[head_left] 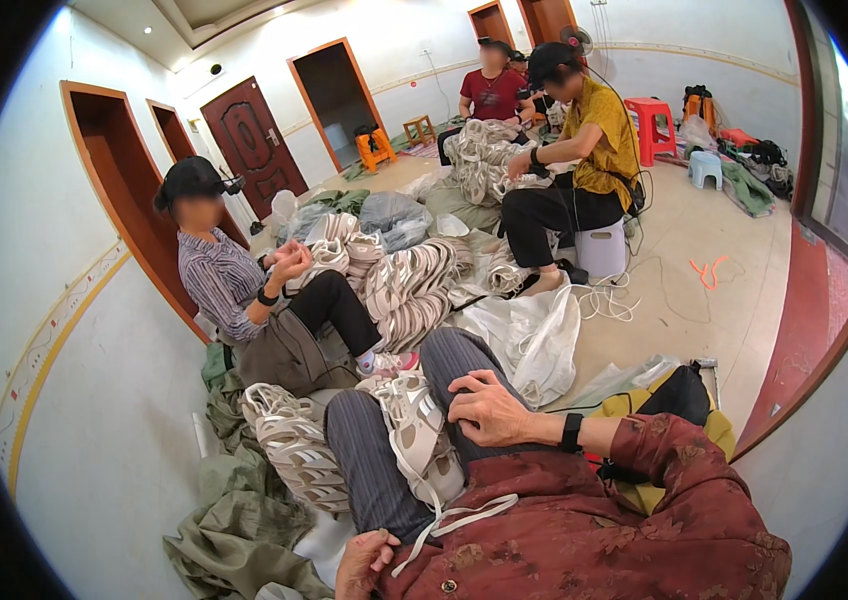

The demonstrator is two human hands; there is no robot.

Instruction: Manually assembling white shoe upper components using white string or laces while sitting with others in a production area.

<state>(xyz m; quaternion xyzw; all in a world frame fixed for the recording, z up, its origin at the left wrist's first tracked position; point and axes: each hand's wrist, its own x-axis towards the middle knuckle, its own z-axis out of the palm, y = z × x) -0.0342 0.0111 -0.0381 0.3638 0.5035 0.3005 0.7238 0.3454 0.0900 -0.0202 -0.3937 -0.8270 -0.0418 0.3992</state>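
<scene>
A beige and white sneaker upper (pixel 416 432) lies across my lap between my thighs. A white lace (pixel 474 512) loops from its near end over my red-brown jacket, with one tip close to my left hand. My right hand (pixel 492 410) rests on my right thigh, beside the upper; its fingers are bent and a little apart, with nothing visible in them. Low at the picture's bottom edge, my left hand (pixel 365 562) has its fingers curled together, and whatever it may hold is hidden. Against my left leg leans a stack of similar uppers (pixel 296 440).
Large heaps of uppers (pixel 412 285) lie ahead among plastic bags. A person in a striped shirt (pixel 219 270) sits at left; one in yellow (pixel 599 130) and one in red (pixel 494 98) sit farther off. Green cloth (pixel 244 520) and a white sack (pixel 534 335) cover nearby floor.
</scene>
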